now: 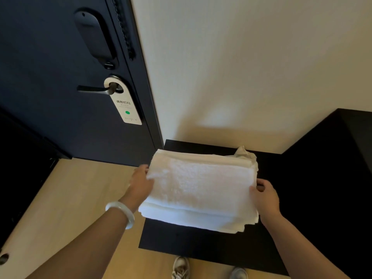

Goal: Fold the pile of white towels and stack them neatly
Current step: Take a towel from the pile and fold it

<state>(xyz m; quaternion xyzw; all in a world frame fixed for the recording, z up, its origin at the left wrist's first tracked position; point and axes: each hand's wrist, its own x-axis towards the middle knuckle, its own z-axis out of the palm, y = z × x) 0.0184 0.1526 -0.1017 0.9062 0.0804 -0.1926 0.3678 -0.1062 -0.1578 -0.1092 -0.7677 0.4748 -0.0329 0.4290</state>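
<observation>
Two grey shoes (181,268) stand on the pale wood floor (70,198) at the near edge of a black tabletop (181,238); over it lies the stack of folded white towels (201,188). My left hand (141,184), a white bangle (122,213) on its wrist, grips the stack's left edge, fingers curled over the far corner; my right hand (265,198) pinches the right edge, thumb on top. On the left the stack slightly overhangs the table edge; bare black top shows in front of it; a crumpled white corner (243,153) pokes out at the far right. A cream wall (241,67) closes the far side, a black cabinet (332,168) the right; a dark door (50,117) stands beyond the floor to the left.
</observation>
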